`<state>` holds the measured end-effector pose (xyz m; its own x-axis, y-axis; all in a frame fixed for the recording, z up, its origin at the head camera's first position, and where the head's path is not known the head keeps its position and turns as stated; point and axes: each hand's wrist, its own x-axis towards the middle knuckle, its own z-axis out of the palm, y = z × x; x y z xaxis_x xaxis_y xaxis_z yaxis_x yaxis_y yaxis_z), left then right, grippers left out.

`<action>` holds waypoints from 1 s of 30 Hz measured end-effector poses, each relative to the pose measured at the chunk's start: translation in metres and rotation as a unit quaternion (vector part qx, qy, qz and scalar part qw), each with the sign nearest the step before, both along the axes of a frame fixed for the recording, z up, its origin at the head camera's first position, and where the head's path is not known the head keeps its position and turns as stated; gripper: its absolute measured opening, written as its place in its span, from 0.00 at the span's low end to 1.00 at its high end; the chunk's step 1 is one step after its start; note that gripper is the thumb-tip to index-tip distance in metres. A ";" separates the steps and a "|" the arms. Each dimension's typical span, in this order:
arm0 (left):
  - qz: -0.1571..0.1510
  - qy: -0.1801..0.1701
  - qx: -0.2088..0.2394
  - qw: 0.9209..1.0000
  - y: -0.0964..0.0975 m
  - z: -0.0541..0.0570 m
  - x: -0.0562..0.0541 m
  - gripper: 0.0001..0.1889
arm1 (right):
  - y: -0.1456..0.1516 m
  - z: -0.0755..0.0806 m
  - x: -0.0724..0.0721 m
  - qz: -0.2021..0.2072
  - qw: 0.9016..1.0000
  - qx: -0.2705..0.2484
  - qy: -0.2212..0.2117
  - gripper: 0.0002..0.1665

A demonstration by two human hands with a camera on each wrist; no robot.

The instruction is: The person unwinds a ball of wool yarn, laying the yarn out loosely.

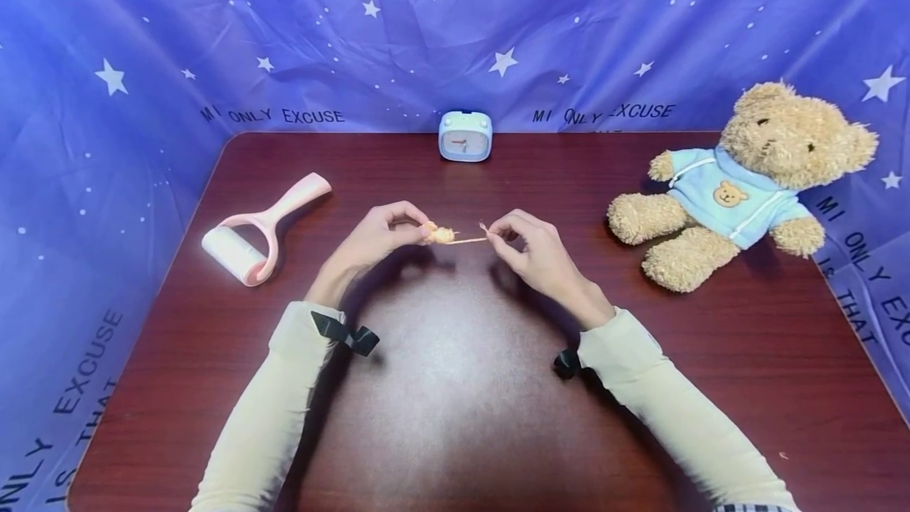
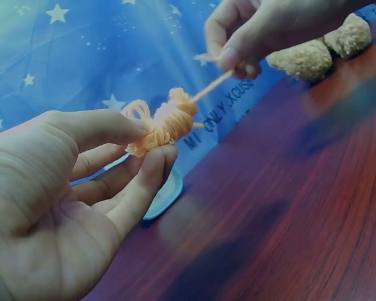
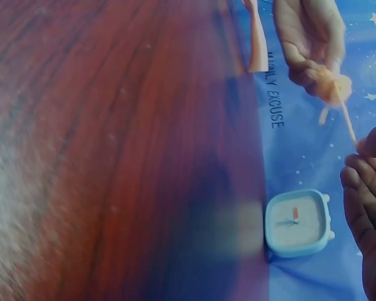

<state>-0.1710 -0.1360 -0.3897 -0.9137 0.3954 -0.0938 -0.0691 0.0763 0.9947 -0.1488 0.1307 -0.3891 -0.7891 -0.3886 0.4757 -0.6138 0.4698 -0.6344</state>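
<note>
A small bundle of peach-orange yarn (image 2: 172, 122), with loops at one end and strands wound round its middle, is pinched between the thumb and fingers of my left hand (image 1: 380, 237). From the bundle a strand of yarn (image 2: 212, 86) runs taut to my right hand (image 1: 535, 250), whose thumb and forefinger pinch it near its end. A short tip of yarn pokes out past those fingers. Both hands are held above the table, a little apart. In the right wrist view, the left hand (image 3: 310, 37) holds the bundle above the right hand (image 3: 373, 194).
On the dark red table (image 1: 455, 417), a pink-handled lint roller (image 1: 273, 220) lies at the left. A light blue alarm clock (image 1: 465, 137) stands at the back edge. To the right sits a teddy bear (image 1: 746, 180) in a blue top. A starry blue cloth (image 1: 398, 38) hangs behind.
</note>
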 end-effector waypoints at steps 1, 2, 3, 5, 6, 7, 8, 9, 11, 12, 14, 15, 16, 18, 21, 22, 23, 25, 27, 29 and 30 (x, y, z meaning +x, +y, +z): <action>0.002 0.000 0.000 1.000 -0.002 0.000 0.000 0.10 | 0.001 0.001 0.000 -0.005 1.000 -0.002 0.004 0.02; 0.004 0.000 0.000 1.000 -0.004 0.000 0.000 0.09 | 0.002 0.002 -0.001 -0.009 1.000 -0.005 0.010 0.02; 0.005 0.001 0.001 1.000 -0.005 0.000 0.000 0.09 | 0.004 0.004 -0.002 -0.013 1.000 -0.008 0.014 0.02; 0.004 0.004 -0.003 1.000 -0.008 -0.001 0.000 0.09 | 0.006 0.006 -0.003 -0.025 0.999 -0.012 0.023 0.02; 0.002 0.004 -0.003 1.000 -0.009 -0.001 0.000 0.09 | 0.008 0.007 -0.004 -0.029 0.999 -0.014 0.027 0.02; 0.002 0.004 -0.005 1.000 -0.010 -0.001 0.000 0.09 | 0.010 0.007 -0.005 -0.033 0.999 -0.016 0.030 0.02; 0.001 0.004 -0.007 1.000 -0.011 -0.002 0.000 0.10 | 0.012 0.008 -0.006 -0.037 0.999 -0.016 0.032 0.02; 0.001 0.003 -0.009 1.000 -0.012 -0.002 0.000 0.10 | 0.014 0.008 -0.007 -0.042 0.998 -0.017 0.034 0.02; 0.003 0.001 -0.011 1.000 -0.014 -0.002 0.000 0.10 | 0.019 0.009 -0.008 -0.053 0.998 -0.016 0.037 0.02; 0.004 0.000 -0.011 1.000 -0.015 -0.002 0.000 0.10 | 0.021 0.010 -0.009 -0.058 0.997 -0.017 0.038 0.02; 0.003 -0.001 -0.012 1.000 -0.016 -0.002 -0.001 0.09 | 0.028 0.010 -0.010 -0.070 0.996 -0.017 0.042 0.02; 0.004 -0.001 -0.014 1.000 -0.017 -0.002 -0.002 0.09 | 0.031 0.011 -0.011 -0.078 0.996 -0.018 0.045 0.02; 0.003 0.001 -0.015 1.000 -0.018 -0.002 -0.002 0.09 | 0.034 0.011 -0.012 -0.086 0.995 -0.018 0.048 0.02; 0.001 0.005 -0.020 1.000 -0.020 -0.002 -0.004 0.09 | 0.042 0.011 -0.014 -0.099 0.994 -0.021 0.051 0.02; 0.003 0.007 -0.024 1.000 -0.023 -0.002 -0.005 0.09 | 0.052 0.012 -0.017 -0.113 0.992 -0.027 0.045 0.02; 0.004 0.008 -0.023 1.000 -0.023 -0.001 -0.004 0.09 | 0.055 0.012 -0.018 -0.116 0.992 -0.030 0.043 0.02; 0.006 0.008 -0.024 1.000 -0.024 -0.001 -0.004 0.10 | 0.058 0.012 -0.019 -0.119 0.992 -0.031 0.041 0.03; 0.009 0.008 -0.024 1.000 -0.025 0.000 -0.004 0.10 | 0.064 0.012 -0.021 -0.125 0.991 -0.039 0.042 0.02; 0.011 0.009 -0.024 1.000 -0.026 0.001 -0.004 0.10 | 0.070 0.012 -0.023 -0.133 0.989 -0.043 0.044 0.02; 0.012 0.007 -0.026 1.000 -0.027 0.001 -0.004 0.10 | 0.075 0.012 -0.024 -0.142 0.988 -0.042 0.047 0.02; 0.013 0.005 -0.027 1.000 -0.028 0.001 -0.004 0.10 | 0.078 0.012 -0.024 -0.145 0.987 -0.044 0.046 0.02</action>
<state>-0.1749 -0.1635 -0.3883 -0.9248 0.3657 -0.1050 -0.0618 0.1279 0.9899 -0.1727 0.2085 -0.3769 -0.8136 -0.1066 0.5716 -0.5176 0.5805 -0.6285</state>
